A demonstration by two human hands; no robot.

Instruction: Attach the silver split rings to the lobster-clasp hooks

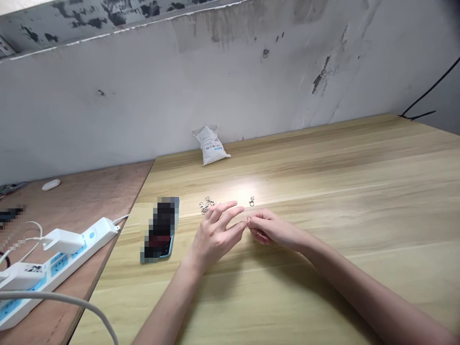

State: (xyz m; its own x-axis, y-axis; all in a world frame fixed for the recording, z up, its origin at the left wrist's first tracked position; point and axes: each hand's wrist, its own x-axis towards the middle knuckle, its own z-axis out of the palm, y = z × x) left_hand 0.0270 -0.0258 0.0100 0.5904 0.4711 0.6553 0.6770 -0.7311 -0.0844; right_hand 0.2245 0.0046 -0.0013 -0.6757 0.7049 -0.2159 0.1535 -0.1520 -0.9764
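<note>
1. Pinched shut, the person's right grip [270, 230] closes thumb and fingertips on a tiny silvery metal piece [247, 226], too small to make out clearly, held just above the worktop.
2. Right beside it, the person's left grip [214, 235] stands open, its spread, lightly curved fingers [233, 211] reaching toward the pinch and almost meeting it.
3. Both hands hover over a pale, straight-grained wooden worktop [323, 268].
4. Just past the left fingers lies a small cluster of silver lobster-clasp hooks [205, 206], while a single silver clasp [251, 201] sits a little apart, nearer the right hand.
5. Left of the hands, a phone in a pale blue case [168, 254] lies flat, its face pixelated.
6. Farther left, a white power strip with blue sockets [61, 268] rests on a brown plywood board [82, 201], a white plug adapter [63, 240] seated in it.
7. At the back, a white plastic parcel bag [211, 146] leans against a stained grey-white wall [108, 110].
</note>
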